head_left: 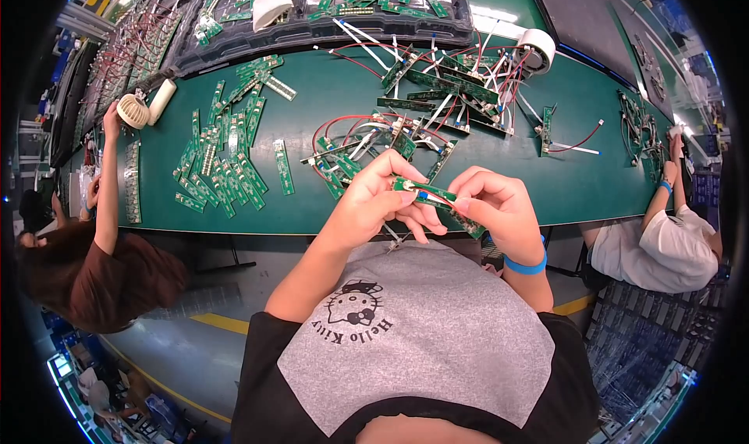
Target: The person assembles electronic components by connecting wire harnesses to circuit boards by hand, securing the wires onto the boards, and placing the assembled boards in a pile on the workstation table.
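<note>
Close in front of my chest, at the table's near edge, a narrow green circuit board [441, 195] is held between my two hands. My left hand [367, 202] pinches its left end with thumb and fingers closed. My right hand [499, 204] grips the right end, thumb on top. A red wire and a white cable with a blue end show along the board; my fingers hide part of them. Just beyond my left hand lies a pile of wired boards [343, 161]. A blue band [524, 267] circles my right wrist.
Loose green boards [222, 151] spread over the green table [312, 210] at left. A heap of wired boards [449, 85] lies near a white roll [537, 51]. Black trays [211, 52] stand at the back. Other people work at left [117, 264] and right [651, 245].
</note>
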Available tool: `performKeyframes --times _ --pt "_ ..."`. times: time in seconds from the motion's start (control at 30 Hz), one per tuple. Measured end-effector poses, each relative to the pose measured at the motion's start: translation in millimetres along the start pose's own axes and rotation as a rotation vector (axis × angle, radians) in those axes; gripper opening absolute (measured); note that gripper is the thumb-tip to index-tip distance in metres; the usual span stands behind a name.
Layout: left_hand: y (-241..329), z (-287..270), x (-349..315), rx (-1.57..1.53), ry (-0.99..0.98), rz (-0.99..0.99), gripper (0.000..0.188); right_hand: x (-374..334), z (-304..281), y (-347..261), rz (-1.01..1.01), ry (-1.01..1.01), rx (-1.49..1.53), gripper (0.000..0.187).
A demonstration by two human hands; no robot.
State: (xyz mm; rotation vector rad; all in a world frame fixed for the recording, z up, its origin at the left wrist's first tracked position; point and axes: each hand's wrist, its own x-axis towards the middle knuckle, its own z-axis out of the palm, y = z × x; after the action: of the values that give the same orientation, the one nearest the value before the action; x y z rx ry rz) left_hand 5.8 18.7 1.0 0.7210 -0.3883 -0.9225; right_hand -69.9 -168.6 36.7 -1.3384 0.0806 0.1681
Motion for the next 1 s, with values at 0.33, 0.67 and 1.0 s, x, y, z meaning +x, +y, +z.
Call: performKeyframes --times 0.33,0.67,1.0 --pt "-0.4 0.2 -1.2 -0.005 0.013 -0.011 0.012 0.5 0.5 -0.5 0.004 0.0 -0.024 0.003" --pt "-0.6 2.5 -1.0 0.007 0.017 -0.016 0.012 -0.8 0.6 -0.7 0.01 0.014 -0.027 0.003" --pt "-1.9 2.2 -1.4 0.014 0.017 -0.005 0.013 -1.2 1.2 -0.8 0.001 0.022 -0.04 0.003"
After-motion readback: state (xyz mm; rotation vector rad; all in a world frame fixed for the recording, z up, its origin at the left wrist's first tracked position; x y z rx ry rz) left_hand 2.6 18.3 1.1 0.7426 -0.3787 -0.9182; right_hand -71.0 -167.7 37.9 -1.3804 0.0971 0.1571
